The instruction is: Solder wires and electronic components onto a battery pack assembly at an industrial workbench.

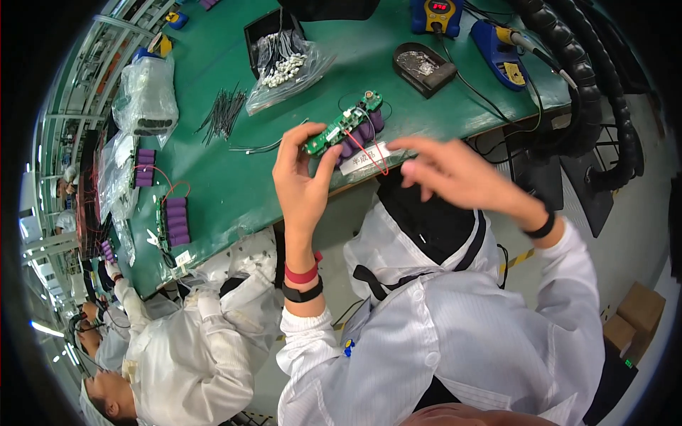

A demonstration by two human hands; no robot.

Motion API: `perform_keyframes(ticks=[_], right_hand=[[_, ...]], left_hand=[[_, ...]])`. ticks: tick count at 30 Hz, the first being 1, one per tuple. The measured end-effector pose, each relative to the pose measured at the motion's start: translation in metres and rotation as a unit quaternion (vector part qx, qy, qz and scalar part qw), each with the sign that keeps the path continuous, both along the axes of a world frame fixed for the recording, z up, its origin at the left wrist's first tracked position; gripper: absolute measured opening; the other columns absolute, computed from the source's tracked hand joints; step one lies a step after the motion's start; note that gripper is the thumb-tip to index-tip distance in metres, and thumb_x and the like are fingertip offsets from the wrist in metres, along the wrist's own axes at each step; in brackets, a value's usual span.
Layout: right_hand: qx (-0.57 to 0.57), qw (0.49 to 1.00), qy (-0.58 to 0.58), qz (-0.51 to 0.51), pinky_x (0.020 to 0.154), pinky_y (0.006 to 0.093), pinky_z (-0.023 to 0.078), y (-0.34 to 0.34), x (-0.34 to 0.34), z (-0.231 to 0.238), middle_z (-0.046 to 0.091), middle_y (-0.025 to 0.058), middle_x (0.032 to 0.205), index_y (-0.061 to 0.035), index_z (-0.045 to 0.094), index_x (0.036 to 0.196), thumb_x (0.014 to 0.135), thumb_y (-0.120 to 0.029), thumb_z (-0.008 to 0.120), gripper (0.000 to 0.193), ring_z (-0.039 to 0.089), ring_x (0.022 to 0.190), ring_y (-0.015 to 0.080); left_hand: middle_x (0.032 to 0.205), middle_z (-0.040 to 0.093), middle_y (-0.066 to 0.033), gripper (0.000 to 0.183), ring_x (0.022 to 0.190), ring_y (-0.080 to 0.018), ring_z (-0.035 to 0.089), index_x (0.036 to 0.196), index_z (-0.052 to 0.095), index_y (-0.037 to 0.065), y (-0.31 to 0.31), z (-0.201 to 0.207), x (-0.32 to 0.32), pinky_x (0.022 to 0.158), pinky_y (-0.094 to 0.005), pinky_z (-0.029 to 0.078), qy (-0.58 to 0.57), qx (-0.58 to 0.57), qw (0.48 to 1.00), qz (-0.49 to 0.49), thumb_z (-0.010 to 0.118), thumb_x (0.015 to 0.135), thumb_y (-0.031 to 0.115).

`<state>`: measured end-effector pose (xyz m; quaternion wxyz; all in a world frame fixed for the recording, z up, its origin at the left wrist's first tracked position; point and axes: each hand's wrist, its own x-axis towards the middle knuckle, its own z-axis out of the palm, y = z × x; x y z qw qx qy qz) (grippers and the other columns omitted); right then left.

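A battery pack with purple cells (366,130) and a green circuit board (331,135) is in my left hand (301,183), the thumb and fingers gripping the board's left end. The pack is tilted, its right end pointing away from me. From the board a red wire (369,152) loops down past a white label strip (364,160) at the table's near edge. To the right of that loop is my right hand (455,174), slightly blurred, fingers apart and index finger reaching toward the label strip. Nothing shows between its fingers.
On the green table (227,177) lie dark thin wires (223,115) and a bag of white-ended leads (284,69). A tip-cleaning tray (422,68), soldering iron stand (501,60) and blue station (436,15) stand far right. More packs (176,221) lie left, near a seated co-worker (186,355).
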<state>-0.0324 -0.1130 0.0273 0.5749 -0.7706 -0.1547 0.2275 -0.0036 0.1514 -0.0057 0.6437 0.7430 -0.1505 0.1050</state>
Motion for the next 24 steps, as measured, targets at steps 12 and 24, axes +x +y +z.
perform_keyframes(ticks=[12,24], right_hand=[[0.189,0.922,-0.058,-0.332,0.074,0.0262,0.054,0.070,-0.049,-0.055,0.077,0.0097,0.107,0.0042,0.072,0.118,0.110,-0.027,0.054,0.037,0.068,0.090,0.0116],[0.209,0.889,-0.213,-0.346,0.087,0.0265,0.052,0.070,-0.042,-0.052,0.072,0.0106,0.109,0.0049,0.074,0.110,0.102,-0.004,0.064,0.016,0.067,0.100,0.0144]], left_hand=[[0.121,0.062,-0.0115,0.035,0.106,-0.0174,0.064,0.119,0.063,-0.006,-0.011,-0.009,-0.014,0.088,-0.0294,0.056,-0.083,0.051,0.993,0.071,0.076,0.087,-0.010],[0.121,0.064,-0.0138,0.039,0.110,-0.0199,0.064,0.124,0.059,-0.005,-0.019,-0.011,-0.031,0.099,-0.0318,0.053,-0.105,-0.002,0.982,0.155,0.073,0.089,-0.013]])
